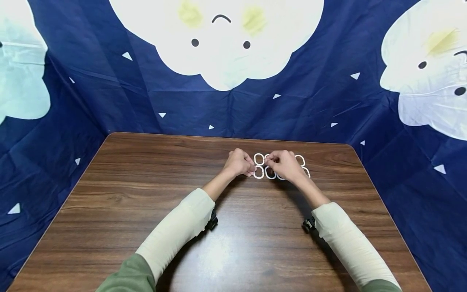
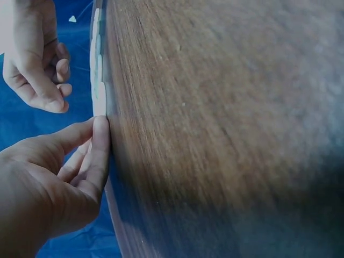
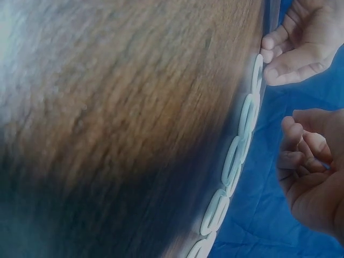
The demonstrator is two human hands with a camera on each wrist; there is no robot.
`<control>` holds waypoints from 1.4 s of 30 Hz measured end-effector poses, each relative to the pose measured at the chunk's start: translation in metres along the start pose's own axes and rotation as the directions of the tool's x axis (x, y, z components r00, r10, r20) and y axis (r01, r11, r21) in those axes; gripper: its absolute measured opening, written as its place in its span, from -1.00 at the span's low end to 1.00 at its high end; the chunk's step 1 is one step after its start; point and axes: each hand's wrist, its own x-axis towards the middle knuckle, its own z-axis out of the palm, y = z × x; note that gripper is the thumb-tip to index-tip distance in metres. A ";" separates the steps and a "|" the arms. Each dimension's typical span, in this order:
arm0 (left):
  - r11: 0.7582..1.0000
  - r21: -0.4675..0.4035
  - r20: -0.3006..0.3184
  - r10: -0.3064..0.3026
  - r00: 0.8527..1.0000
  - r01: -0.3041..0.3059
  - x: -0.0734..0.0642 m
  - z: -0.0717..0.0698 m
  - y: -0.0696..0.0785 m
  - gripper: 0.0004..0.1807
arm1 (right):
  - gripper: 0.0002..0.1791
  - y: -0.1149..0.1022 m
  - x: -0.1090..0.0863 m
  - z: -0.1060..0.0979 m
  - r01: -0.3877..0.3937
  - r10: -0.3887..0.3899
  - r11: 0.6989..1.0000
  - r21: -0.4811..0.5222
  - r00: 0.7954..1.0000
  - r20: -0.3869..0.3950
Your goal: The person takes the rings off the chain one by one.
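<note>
White oval rings lie in two touching rows near the table's far edge. My left hand (image 1: 238, 163) is at the left end, its thumb and fingertips pinching the near edge of the front row's end ring (image 2: 102, 99). My right hand (image 1: 286, 164) hovers over the middle of the rows and hides several rings from the head view. Its fingers are loosely curled, with thumb and index tips close together and nothing visible between them. The right wrist view shows a chain of front rings (image 3: 231, 161) along the table edge, below and beside this hand.
The brown wood-grain table (image 1: 219, 215) ends just behind the rings. Beyond it hangs a dark blue cloth (image 1: 204, 109) with white clouds and small triangles. A dark wrist camera (image 1: 309, 224) sits under the right sleeve, and another camera (image 1: 212, 221) under the left.
</note>
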 end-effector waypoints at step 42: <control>0.989 0.136 0.096 0.051 0.994 -0.064 -0.034 -0.110 -0.014 -0.78 | -0.85 0.026 -0.027 -0.033 -0.023 0.023 0.998 -0.059 1.000 0.007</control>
